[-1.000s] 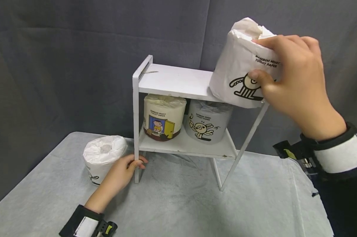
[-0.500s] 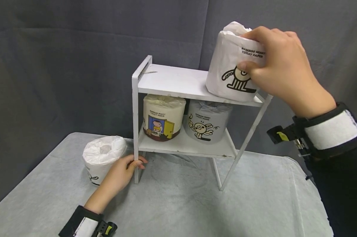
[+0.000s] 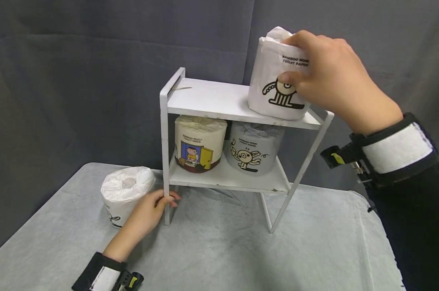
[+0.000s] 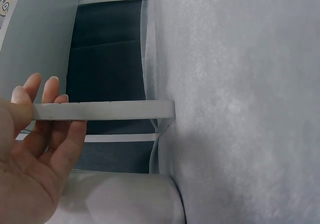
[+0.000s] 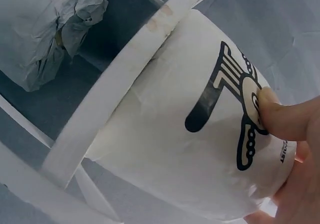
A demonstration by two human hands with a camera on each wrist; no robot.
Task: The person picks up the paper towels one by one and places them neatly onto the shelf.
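My right hand point(image 3: 328, 72) grips a white-wrapped toilet paper roll point(image 3: 268, 76) near its top, thumb on the printed front. The roll stands at the right end of the top shelf of a white two-tier rack point(image 3: 212, 97); in the right wrist view its base point(image 5: 145, 88) meets the shelf edge. My left hand point(image 3: 146, 214) holds the rack's front left leg point(image 3: 167, 173) low down, and the left wrist view shows fingers and thumb around that leg point(image 4: 110, 110). A cream roll point(image 3: 199, 141) and a grey roll point(image 3: 255, 149) stand on the lower shelf.
Another white-wrapped roll point(image 3: 123, 194) stands on the table left of the rack, beside my left forearm. A pale cloth covers the table point(image 3: 219, 250). Dark grey fabric point(image 3: 96, 81) hangs behind. Raised rails point(image 3: 173, 83) bound the top shelf's ends.
My right hand has moved the white roll left and back onto the top shelf, and it is now more upright. My left hand has stayed on the leg.
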